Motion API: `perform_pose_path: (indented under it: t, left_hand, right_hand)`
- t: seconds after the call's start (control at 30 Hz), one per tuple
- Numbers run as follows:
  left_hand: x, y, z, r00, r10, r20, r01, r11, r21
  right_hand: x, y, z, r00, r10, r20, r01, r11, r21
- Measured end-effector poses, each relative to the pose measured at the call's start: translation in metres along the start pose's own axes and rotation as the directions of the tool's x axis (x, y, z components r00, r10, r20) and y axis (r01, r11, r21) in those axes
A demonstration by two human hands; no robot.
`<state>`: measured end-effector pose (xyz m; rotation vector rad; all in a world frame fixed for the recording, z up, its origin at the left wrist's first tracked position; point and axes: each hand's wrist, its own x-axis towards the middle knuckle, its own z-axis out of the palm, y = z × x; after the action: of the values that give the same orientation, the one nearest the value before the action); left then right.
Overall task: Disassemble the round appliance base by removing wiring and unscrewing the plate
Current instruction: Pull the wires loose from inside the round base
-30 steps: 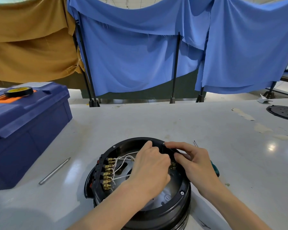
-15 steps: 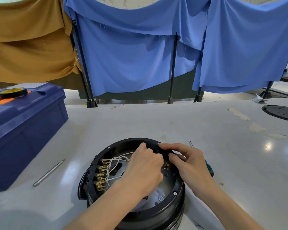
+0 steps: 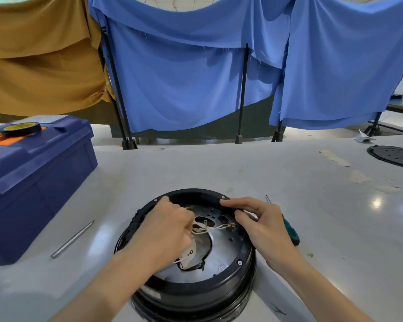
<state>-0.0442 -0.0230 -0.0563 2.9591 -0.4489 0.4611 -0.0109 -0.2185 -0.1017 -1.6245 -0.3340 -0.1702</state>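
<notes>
The round black appliance base (image 3: 240, 278) lies open side up on the white table near me. Inside it I see a silvery metal plate (image 3: 221, 252) with holes and thin white wires (image 3: 215, 228) ending in brass terminals. My left hand (image 3: 165, 233) is inside the base at its left, fingers curled round a bunch of the white wires. My right hand (image 3: 263, 225) holds the far right rim, the thumb and forefinger pinching the black edge there. The left side of the base is hidden behind my left hand.
A blue toolbox (image 3: 33, 182) with a tape roll (image 3: 21, 129) on its lid stands at the left. A metal rod (image 3: 72, 239) lies between toolbox and base. A green-handled screwdriver (image 3: 289, 228) lies behind my right hand. A black round cover (image 3: 393, 155) sits far right.
My left hand has moved leftward inside the base, pulling the white wires with it. The plate's centre is now uncovered. My right hand stays on the rim.
</notes>
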Motion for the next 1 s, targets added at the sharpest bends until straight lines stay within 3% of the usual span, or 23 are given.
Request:
perform_pose_path:
  t: [0.1, 0.23, 0.47, 0.67, 0.87, 1.0]
  left_hand:
    - [-0.004, 0.006, 0.011, 0.997, -0.068, 0.047, 0.079, 0.959, -0.273]
    - [-0.002, 0.006, 0.008, 0.992, -0.125, 0.007, 0.113, 0.875, -0.471]
    - [0.009, 0.028, 0.0, 0.994, -0.087, -0.061, 0.054, 0.912, -0.408]
    - [0.015, 0.04, 0.005, 0.994, -0.053, -0.098, 0.022, 0.956, -0.293]
    - [0.025, 0.038, 0.007, 0.991, -0.001, -0.133, -0.028, 0.977, -0.211]
    - [0.027, 0.015, -0.001, 0.993, -0.04, -0.112, 0.009, 0.964, -0.267]
  right_hand:
    - [0.0, -0.002, 0.0, 1.0, 0.007, 0.02, -0.008, 1.0, 0.021]
    - [-0.001, -0.004, 0.0, 0.999, 0.017, 0.041, -0.019, 0.999, 0.046]
    - [-0.003, -0.014, 0.0, 0.993, 0.035, 0.109, -0.052, 0.986, 0.158]
    - [-0.003, -0.009, 0.01, 0.996, -0.021, 0.084, 0.012, 0.995, 0.1]
    - [-0.002, -0.012, 0.012, 0.996, 0.083, -0.014, -0.081, 0.988, 0.135]
    - [0.013, -0.011, -0.001, 0.967, 0.109, -0.232, -0.097, 0.993, 0.063]
